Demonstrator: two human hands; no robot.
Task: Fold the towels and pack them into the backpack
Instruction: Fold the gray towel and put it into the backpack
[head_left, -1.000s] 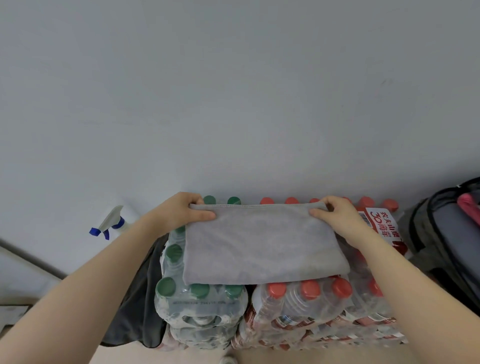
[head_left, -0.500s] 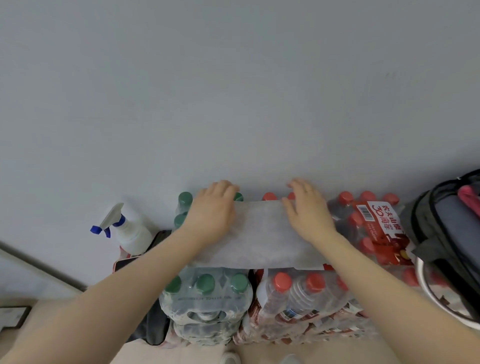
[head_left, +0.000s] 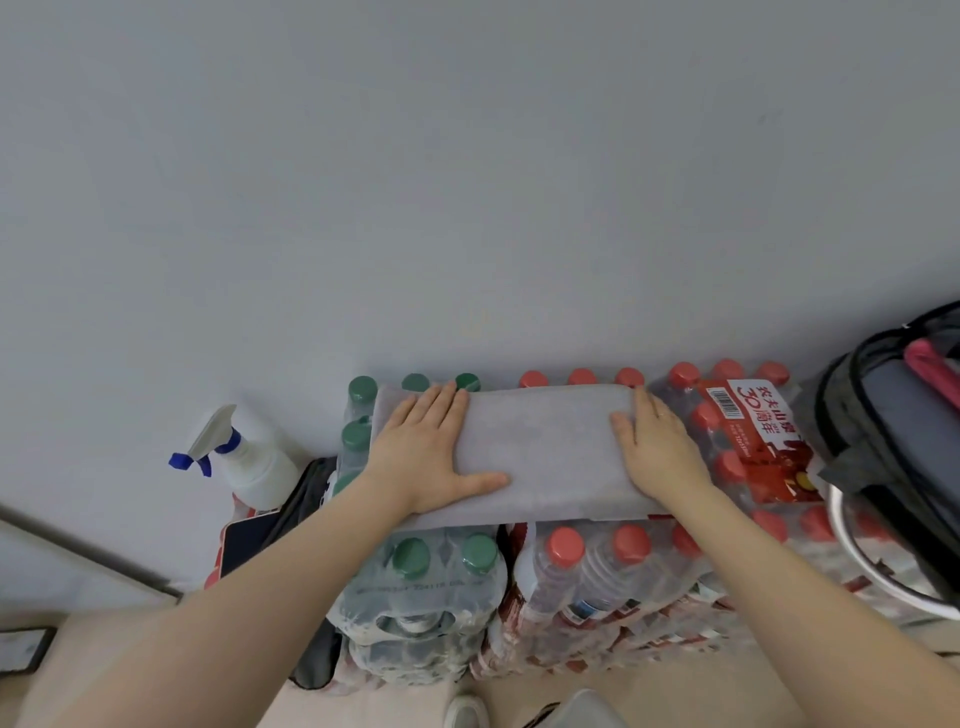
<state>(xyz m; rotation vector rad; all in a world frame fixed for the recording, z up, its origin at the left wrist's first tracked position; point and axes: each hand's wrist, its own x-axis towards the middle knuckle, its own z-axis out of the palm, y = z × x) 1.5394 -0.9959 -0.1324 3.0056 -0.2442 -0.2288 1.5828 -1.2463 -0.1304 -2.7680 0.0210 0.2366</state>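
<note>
A grey towel (head_left: 540, 452), folded into a narrow strip, lies across the tops of stacked bottle packs against the wall. My left hand (head_left: 426, 452) lies flat on its left end, fingers spread. On the towel's right end rests my right hand (head_left: 654, 447), also flat and holding nothing. A dark backpack (head_left: 893, 447) stands open at the right edge, with a grey item and something pink inside it.
Packs of green-capped bottles (head_left: 415, 561) and red-capped bottles (head_left: 623, 561) form the work surface. A white spray bottle (head_left: 249, 462) with a blue nozzle stands at the left by the wall. A metal rim (head_left: 852, 561) shows below the backpack. A dark bag (head_left: 306, 499) hangs left of the packs.
The towel was folded from a wider rectangle into a narrow strip. My hands let go of its far corners, pressed near its middle, then slid apart to its ends.
</note>
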